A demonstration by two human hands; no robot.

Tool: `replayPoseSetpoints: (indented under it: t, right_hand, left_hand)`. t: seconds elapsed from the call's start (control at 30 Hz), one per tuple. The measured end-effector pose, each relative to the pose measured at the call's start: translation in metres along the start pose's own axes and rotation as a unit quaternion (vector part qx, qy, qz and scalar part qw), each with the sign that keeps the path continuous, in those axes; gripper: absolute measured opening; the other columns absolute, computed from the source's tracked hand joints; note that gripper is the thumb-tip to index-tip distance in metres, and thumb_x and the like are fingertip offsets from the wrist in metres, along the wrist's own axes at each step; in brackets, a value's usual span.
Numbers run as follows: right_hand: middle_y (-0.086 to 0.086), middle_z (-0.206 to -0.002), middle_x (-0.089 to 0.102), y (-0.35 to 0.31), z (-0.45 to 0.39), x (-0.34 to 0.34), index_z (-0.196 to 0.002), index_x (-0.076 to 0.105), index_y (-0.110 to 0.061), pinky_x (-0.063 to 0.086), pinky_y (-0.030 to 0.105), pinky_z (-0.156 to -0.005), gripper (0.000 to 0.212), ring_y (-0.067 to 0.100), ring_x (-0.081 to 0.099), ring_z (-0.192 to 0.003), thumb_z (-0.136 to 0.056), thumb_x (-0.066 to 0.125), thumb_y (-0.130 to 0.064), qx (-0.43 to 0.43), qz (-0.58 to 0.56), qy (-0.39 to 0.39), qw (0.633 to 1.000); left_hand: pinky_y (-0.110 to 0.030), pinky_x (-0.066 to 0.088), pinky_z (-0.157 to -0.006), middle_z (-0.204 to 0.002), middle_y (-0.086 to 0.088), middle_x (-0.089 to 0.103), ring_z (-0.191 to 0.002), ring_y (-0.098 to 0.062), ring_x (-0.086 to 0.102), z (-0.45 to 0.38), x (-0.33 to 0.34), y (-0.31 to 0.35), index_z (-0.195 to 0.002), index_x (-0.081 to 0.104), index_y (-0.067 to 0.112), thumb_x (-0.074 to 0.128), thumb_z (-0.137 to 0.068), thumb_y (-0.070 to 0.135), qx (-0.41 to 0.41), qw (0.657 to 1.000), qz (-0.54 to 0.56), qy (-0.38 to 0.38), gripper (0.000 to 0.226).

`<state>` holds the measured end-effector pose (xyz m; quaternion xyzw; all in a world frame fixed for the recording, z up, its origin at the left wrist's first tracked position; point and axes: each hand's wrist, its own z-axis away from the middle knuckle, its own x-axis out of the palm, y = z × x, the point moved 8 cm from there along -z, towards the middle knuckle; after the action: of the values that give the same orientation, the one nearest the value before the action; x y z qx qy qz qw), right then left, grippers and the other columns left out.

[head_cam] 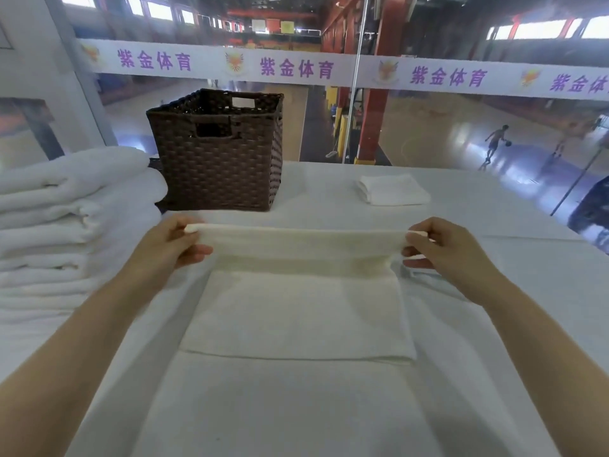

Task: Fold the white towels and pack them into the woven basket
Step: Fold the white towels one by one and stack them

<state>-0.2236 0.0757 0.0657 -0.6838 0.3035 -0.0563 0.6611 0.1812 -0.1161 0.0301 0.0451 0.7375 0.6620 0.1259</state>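
My left fingers [194, 250] and right fingers [417, 242] pinch the far corners of the towel [296, 311], lifting that edge off the tabletop [494, 206]. Beyond stands the basket [217, 153], a towel stack [66, 219] to its left, a folded towel [393, 189] to its right.

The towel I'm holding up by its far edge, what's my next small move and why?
Probably bring that lifted edge toward you and lay it on the near edge: both hands, left and right, pinch the towel at its far corners, its near half flat on the table.
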Motion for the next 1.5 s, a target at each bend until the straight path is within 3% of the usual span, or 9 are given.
replayPoseSetpoints:
  t: [0.13,0.4,0.67,0.83,1.0,1.13,1.2,1.33,1.5]
  right_hand:
    - [0.018,-0.096,0.064,0.048,0.049,0.017,-0.093,0.059,0.001,0.061,0.038,-0.075,0.014,0.020,0.069,-0.086,-0.095,0.059,-0.013,0.024,-0.045,-0.029,0.998]
    - [0.000,-0.102,0.071,0.103,0.088,0.026,-0.086,0.065,-0.021,0.054,0.045,-0.089,0.021,0.028,0.069,-0.090,-0.094,0.058,-0.003,0.018,-0.028,-0.061,0.998]
    - [-0.006,-0.100,0.066,0.103,0.099,0.030,-0.073,0.061,-0.021,0.043,0.024,-0.070,0.037,0.021,0.061,-0.086,-0.081,0.066,0.015,-0.079,0.056,-0.141,0.985]
    - [-0.018,-0.113,0.064,0.099,0.105,0.031,-0.080,0.069,-0.027,0.046,0.017,-0.088,0.023,0.010,0.059,-0.108,-0.083,0.072,-0.005,-0.141,0.204,-0.171,0.953]
    - [-0.022,-0.109,0.069,0.106,0.106,0.017,-0.081,0.076,-0.033,0.045,0.023,-0.095,0.012,0.006,0.060,-0.113,-0.086,0.067,-0.026,-0.086,0.155,-0.137,0.975]
    - [-0.022,-0.105,0.071,0.107,0.101,0.019,-0.076,0.078,-0.033,0.045,0.022,-0.093,0.016,0.006,0.060,-0.110,-0.085,0.070,-0.021,-0.091,0.159,-0.128,0.975]
    - [-0.020,-0.105,0.071,0.107,0.099,0.020,-0.075,0.078,-0.033,0.047,0.020,-0.091,0.010,0.006,0.061,-0.109,-0.081,0.071,-0.038,-0.080,0.148,-0.136,0.976]
    - [-0.009,-0.108,0.073,0.107,0.090,0.020,-0.078,0.080,-0.017,0.051,0.021,-0.088,0.068,0.010,0.067,-0.104,-0.059,0.068,-0.081,0.006,0.065,-0.187,0.980]
    - [-0.005,-0.096,0.076,0.084,0.069,0.006,-0.087,0.078,-0.013,0.050,0.016,-0.082,0.023,0.014,0.066,-0.090,-0.096,0.058,-0.021,0.036,0.039,-0.104,0.993]
  left_hand:
    - [-0.021,0.057,-0.063,-0.103,-0.006,0.070,-0.077,-0.019,0.071,0.052,-0.002,-0.053,-0.105,0.063,0.012,0.049,-0.100,0.006,-0.035,0.999,-0.014,-0.022,0.016]
    - [-0.025,0.053,-0.089,-0.118,-0.007,0.066,-0.101,-0.026,0.068,0.093,0.008,-0.076,-0.102,0.054,0.001,0.043,-0.101,0.005,-0.018,0.992,-0.038,-0.120,0.011]
    - [-0.018,0.041,-0.085,-0.119,0.003,0.065,-0.114,-0.018,0.057,0.104,0.002,-0.075,-0.089,0.058,0.024,0.054,-0.079,0.031,0.062,0.964,-0.143,-0.216,0.013]
    - [-0.015,0.042,-0.096,-0.126,0.013,0.064,-0.122,-0.008,0.056,0.110,0.001,-0.080,-0.096,0.064,0.027,0.052,-0.083,0.033,0.141,0.937,-0.242,-0.209,0.019]
    - [-0.019,0.032,-0.110,-0.134,0.023,0.057,-0.135,-0.005,0.042,0.112,-0.015,-0.085,-0.112,0.065,0.046,0.051,-0.085,0.039,0.184,0.904,-0.334,-0.193,0.031]
    - [-0.037,0.035,-0.110,-0.142,0.020,0.051,-0.138,-0.013,0.041,0.115,-0.025,-0.081,-0.128,0.059,0.048,0.043,-0.096,0.049,0.227,0.861,-0.403,-0.211,0.035]
    - [-0.038,0.035,-0.109,-0.143,0.019,0.051,-0.137,-0.015,0.042,0.116,-0.026,-0.078,-0.129,0.059,0.046,0.040,-0.097,0.056,0.241,0.848,-0.416,-0.222,0.038]
    - [-0.035,0.042,-0.101,-0.130,0.023,0.059,-0.129,-0.011,0.048,0.108,-0.023,-0.067,-0.111,0.071,0.045,0.041,-0.095,0.060,0.221,0.875,-0.375,-0.211,0.037]
    - [-0.025,0.044,-0.085,-0.100,0.021,0.070,-0.102,-0.004,0.061,0.092,-0.005,-0.035,-0.078,0.072,0.035,0.039,-0.094,0.061,0.238,0.895,-0.344,-0.153,0.045]
